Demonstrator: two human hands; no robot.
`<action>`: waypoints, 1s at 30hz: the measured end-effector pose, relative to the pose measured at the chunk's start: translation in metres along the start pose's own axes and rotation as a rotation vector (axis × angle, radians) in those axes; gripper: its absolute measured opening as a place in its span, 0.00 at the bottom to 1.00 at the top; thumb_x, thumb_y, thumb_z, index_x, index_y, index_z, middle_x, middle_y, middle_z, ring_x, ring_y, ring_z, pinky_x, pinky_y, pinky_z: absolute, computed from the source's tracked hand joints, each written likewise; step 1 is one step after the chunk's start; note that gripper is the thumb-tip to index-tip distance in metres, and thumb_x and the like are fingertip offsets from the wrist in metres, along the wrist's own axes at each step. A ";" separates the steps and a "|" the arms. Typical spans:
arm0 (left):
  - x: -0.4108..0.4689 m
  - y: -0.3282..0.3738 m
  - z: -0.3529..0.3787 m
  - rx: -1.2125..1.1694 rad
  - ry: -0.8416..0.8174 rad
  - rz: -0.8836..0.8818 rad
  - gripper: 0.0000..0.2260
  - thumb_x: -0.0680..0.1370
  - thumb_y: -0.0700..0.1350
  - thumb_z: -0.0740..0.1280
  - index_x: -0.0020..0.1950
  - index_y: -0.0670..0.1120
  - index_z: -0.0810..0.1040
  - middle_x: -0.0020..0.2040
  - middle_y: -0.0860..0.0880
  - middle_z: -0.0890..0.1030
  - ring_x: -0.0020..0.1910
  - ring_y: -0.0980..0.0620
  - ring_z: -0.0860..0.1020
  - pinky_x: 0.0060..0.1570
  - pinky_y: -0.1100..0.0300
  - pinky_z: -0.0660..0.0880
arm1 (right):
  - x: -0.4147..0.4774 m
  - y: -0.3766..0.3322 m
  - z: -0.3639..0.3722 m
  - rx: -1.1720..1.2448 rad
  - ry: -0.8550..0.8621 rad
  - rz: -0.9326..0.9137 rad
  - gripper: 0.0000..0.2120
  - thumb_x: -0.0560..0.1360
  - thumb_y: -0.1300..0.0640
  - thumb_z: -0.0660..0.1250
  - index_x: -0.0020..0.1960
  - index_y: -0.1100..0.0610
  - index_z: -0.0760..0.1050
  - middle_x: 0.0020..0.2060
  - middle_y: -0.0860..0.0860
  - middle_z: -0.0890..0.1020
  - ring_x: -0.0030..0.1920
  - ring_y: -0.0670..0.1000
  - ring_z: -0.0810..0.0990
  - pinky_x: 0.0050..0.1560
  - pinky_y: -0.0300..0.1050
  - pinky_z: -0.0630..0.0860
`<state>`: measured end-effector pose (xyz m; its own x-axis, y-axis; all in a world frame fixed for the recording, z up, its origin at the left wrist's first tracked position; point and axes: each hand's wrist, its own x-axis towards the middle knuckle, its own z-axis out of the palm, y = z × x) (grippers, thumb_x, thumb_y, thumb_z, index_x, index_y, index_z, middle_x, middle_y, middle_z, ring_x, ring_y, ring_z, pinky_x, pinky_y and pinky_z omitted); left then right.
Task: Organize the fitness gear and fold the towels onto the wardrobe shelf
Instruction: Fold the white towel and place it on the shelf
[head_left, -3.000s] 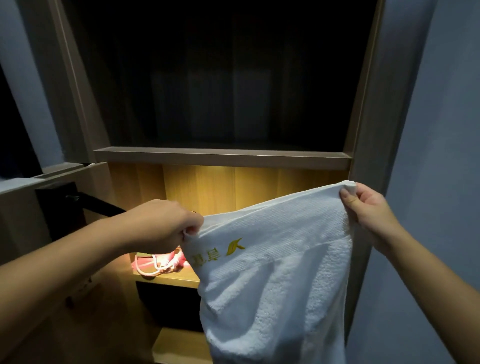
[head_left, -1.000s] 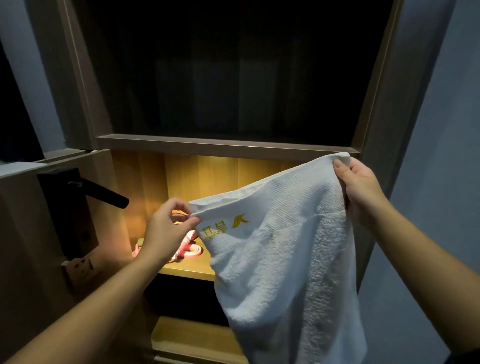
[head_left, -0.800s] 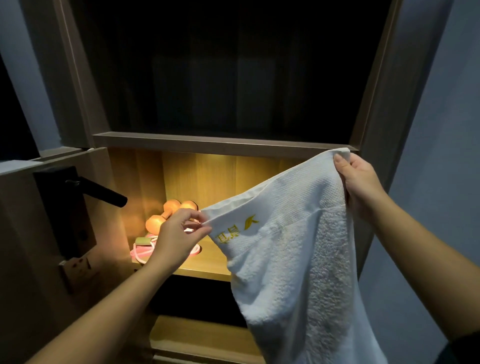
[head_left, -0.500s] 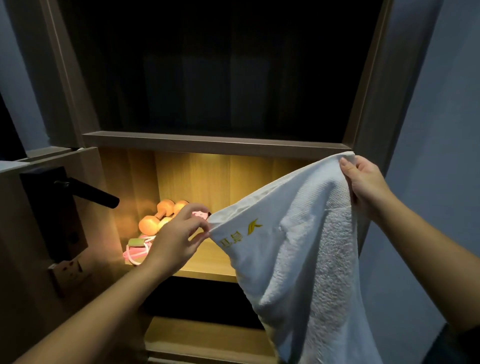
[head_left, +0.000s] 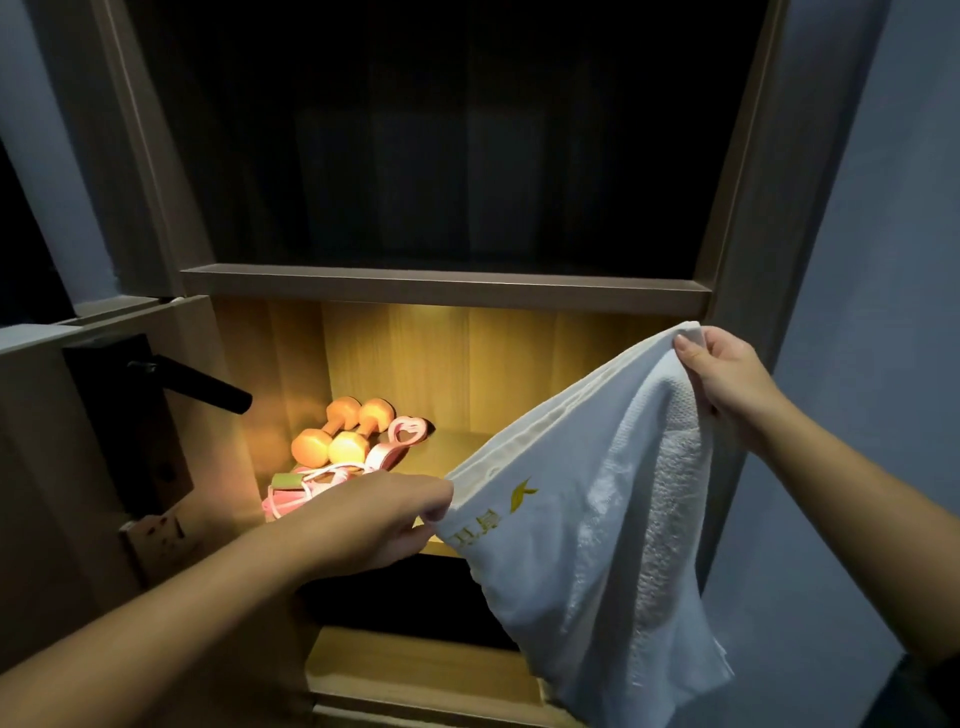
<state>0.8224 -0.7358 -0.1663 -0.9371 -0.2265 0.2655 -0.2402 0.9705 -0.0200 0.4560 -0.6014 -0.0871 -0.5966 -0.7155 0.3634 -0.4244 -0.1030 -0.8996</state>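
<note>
Hands are seen nearest, each pinched shut on a top corner of a white towel (head_left: 587, 525). The lower corner, beside a gold logo (head_left: 522, 495), is gripped by the left hand (head_left: 379, 512); the higher corner is gripped by the right hand (head_left: 727, 371), so the top edge is stretched on a slant and the rest is left hanging in front of the lit shelf (head_left: 457, 447). Behind the left hand, a pink rope (head_left: 306, 480) and a pink grip (head_left: 400, 439) are laid on that shelf, partly hidden by the hand. Two orange dumbbells (head_left: 343, 434) are set farther back, at its left. A black door handle (head_left: 192, 384) is seen at left.
</note>
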 end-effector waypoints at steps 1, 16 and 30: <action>0.003 0.001 0.000 -0.047 -0.006 -0.041 0.13 0.75 0.52 0.70 0.49 0.59 0.65 0.41 0.66 0.72 0.36 0.61 0.72 0.30 0.73 0.65 | 0.000 -0.002 0.000 -0.009 -0.001 -0.004 0.09 0.82 0.50 0.62 0.56 0.54 0.76 0.52 0.57 0.81 0.51 0.56 0.80 0.54 0.55 0.78; 0.082 -0.034 -0.160 0.149 0.477 -0.227 0.05 0.77 0.45 0.70 0.43 0.47 0.76 0.41 0.50 0.75 0.40 0.47 0.75 0.37 0.53 0.72 | 0.045 -0.056 -0.031 -0.127 0.273 -0.252 0.09 0.78 0.50 0.68 0.42 0.53 0.74 0.36 0.49 0.78 0.32 0.42 0.74 0.35 0.39 0.72; 0.063 -0.006 -0.177 0.332 0.177 -0.233 0.03 0.78 0.45 0.67 0.45 0.48 0.78 0.44 0.51 0.74 0.42 0.52 0.75 0.42 0.55 0.73 | -0.005 -0.086 0.015 -0.304 -0.112 -0.350 0.12 0.78 0.56 0.68 0.52 0.66 0.76 0.43 0.57 0.78 0.43 0.52 0.75 0.42 0.47 0.73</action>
<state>0.8094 -0.7413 0.0213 -0.7976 -0.3904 0.4598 -0.5352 0.8097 -0.2409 0.5061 -0.5993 -0.0151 -0.3121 -0.7456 0.5888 -0.7772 -0.1561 -0.6096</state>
